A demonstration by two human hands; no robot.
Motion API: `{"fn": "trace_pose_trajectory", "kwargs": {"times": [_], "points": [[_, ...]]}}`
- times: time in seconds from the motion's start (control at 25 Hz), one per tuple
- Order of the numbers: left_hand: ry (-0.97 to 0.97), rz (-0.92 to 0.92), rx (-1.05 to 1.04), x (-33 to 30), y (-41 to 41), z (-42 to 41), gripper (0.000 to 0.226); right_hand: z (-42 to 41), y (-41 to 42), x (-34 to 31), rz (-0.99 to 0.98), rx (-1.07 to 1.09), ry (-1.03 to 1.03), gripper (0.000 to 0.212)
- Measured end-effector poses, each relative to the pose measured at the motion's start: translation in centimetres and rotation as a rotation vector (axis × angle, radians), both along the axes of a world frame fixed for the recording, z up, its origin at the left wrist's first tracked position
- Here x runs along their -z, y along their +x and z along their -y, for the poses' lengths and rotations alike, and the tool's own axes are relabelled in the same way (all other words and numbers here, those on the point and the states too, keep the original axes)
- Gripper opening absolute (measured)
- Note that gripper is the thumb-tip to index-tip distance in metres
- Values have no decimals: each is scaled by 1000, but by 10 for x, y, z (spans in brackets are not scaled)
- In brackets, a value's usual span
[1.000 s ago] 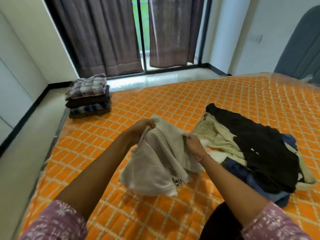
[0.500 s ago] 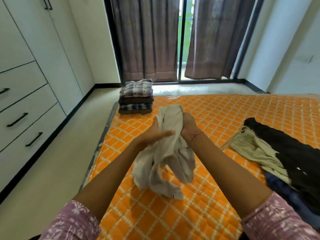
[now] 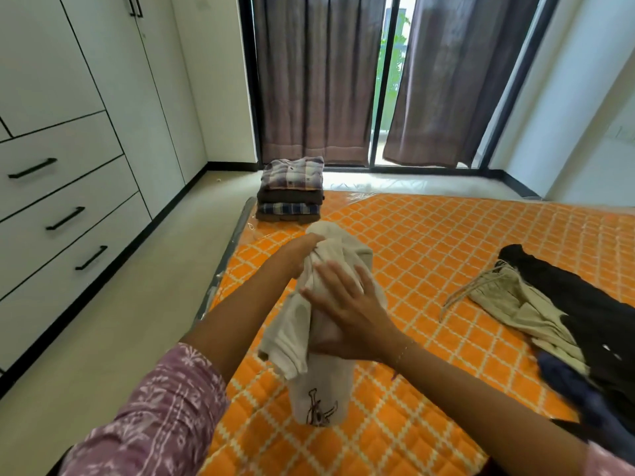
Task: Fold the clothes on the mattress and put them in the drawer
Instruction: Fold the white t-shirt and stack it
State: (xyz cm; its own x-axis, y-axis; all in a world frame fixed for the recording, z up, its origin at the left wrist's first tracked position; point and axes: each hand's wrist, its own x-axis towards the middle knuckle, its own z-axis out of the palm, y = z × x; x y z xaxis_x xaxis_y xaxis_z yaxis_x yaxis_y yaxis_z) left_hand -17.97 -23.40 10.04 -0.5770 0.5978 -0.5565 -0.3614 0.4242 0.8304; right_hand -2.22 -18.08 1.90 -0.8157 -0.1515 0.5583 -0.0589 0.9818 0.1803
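Note:
A cream T-shirt (image 3: 323,383) with a small dark print hangs bunched above the orange quilted mattress (image 3: 429,242). My left hand (image 3: 302,250) grips its top end. My right hand (image 3: 338,304) lies against the cloth with fingers spread, thumb underneath. Unfolded clothes (image 3: 563,317), beige, black and navy, lie in a heap on the mattress at the right. A stack of folded clothes (image 3: 291,190) stands at the mattress's far left corner. White drawers (image 3: 65,214) with black handles line the left wall, all closed.
A strip of pale floor (image 3: 113,324) runs between the mattress and the wardrobe. Dark curtains (image 3: 316,77) and a glass door stand at the far end. Clear plastic wrap edges the mattress on the left.
The view has swung left toward the drawers. The shirt has been lifted off the mattress and gathered; my right hand has slid down from its top to press its middle.

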Motion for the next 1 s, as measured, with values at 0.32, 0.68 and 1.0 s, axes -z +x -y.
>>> {"fn": "trace_pose_trajectory", "kwargs": {"times": [0.32, 0.68, 1.0], "points": [[167, -58, 142, -17, 2, 17, 33, -24, -45, -44, -125, 130, -827, 12], [169, -607, 230, 2, 6, 46, 26, -50, -76, -68, -221, 406, -2049, 27], [301, -440, 28, -27, 16, 13, 12, -26, -60, -102, -128, 373, -1681, 56]]}}
